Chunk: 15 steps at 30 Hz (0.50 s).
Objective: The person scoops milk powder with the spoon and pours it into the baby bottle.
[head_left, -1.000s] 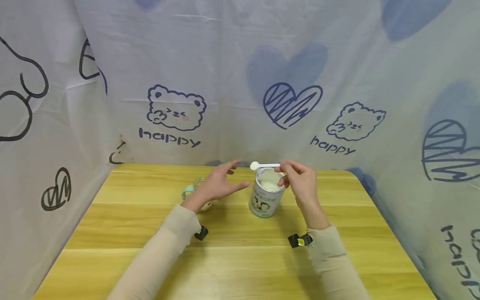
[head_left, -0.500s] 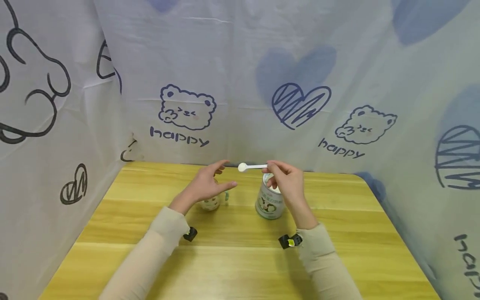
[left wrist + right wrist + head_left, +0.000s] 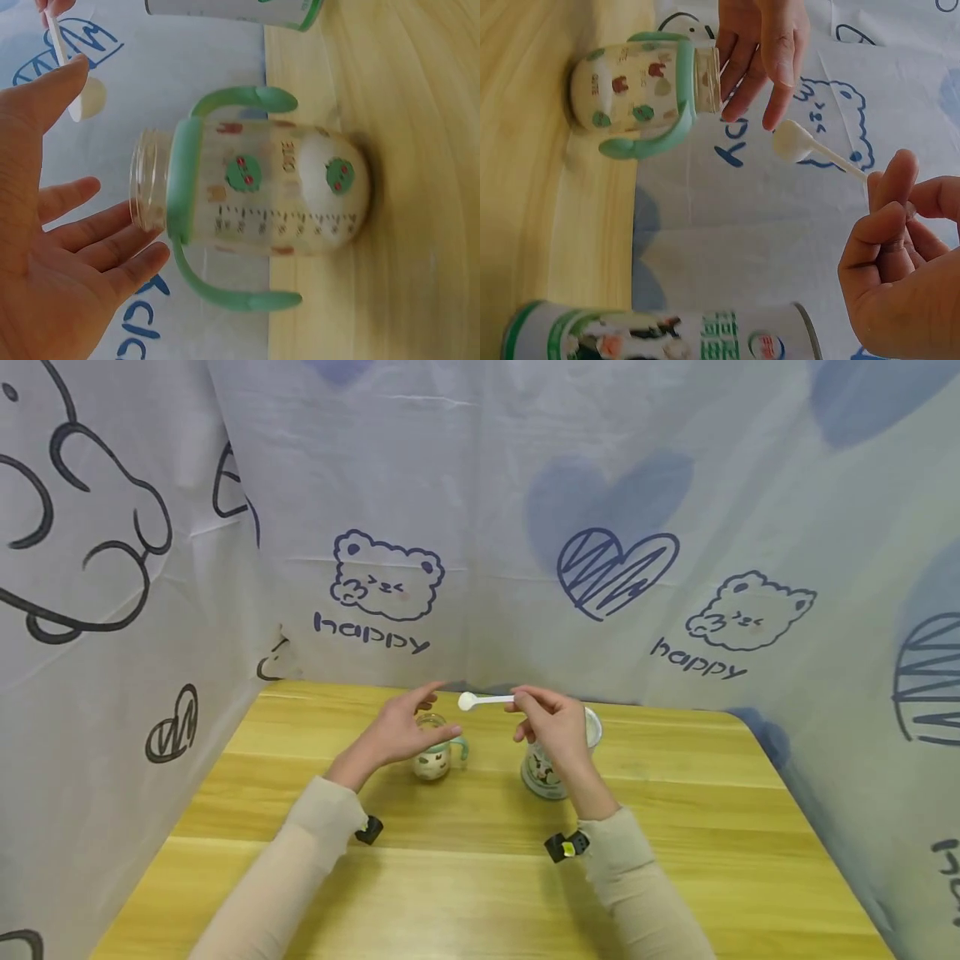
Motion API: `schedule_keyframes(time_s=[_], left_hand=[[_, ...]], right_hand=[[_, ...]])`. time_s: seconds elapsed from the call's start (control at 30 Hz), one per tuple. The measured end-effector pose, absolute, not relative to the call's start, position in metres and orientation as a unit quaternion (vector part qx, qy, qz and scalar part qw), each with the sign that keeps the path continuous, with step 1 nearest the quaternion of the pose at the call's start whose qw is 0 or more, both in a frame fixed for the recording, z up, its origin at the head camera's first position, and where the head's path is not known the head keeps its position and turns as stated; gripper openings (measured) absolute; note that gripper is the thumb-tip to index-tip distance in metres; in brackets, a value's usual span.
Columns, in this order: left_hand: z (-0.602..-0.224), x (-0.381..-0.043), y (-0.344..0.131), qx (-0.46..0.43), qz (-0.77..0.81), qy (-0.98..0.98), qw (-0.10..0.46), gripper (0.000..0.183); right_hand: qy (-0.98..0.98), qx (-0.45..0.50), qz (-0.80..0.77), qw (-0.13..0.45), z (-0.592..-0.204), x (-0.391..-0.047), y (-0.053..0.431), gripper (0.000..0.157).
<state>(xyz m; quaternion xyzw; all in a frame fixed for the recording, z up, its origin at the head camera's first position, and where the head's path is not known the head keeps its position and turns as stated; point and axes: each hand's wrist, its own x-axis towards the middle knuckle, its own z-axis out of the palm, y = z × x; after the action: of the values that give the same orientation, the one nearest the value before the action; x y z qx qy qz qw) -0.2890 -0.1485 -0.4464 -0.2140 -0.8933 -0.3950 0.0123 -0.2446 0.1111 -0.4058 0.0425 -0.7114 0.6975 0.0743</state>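
Observation:
My right hand pinches the thin handle of a white measuring scoop held level in the air. White powder fills the scoop's bowl, which points left toward my other hand. Beside the mouth of a clear baby bottle, my left hand is spread with thumb and fingers apart, holding nothing. The bottle stands uncapped on the table, with a green collar, two green handles and white powder at its bottom. An uncovered milk powder can stands to its right, partly hidden behind my right hand and wrist.
The wooden table has its far edge against a white cloth printed with bears and hearts. More of this cloth hangs at the left and right sides. A small black wrist camera sits at my left cuff.
My right hand has carried the filled scoop left, from over the can's mouth toward the bottle. My left hand has shifted left, uncovering the bottle in the head view, which has turned slightly.

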Motion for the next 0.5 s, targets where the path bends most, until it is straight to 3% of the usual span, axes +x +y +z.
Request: schedule_keyframes(time_s=[0.5], left_hand=[[-0.461,-0.282,-0.175,-0.189,-0.382,-0.905,-0.001,0.093]], right_hand=[[-0.721,0.061,0.687,0.061,-0.413,-0.249,0.086,0.023]])
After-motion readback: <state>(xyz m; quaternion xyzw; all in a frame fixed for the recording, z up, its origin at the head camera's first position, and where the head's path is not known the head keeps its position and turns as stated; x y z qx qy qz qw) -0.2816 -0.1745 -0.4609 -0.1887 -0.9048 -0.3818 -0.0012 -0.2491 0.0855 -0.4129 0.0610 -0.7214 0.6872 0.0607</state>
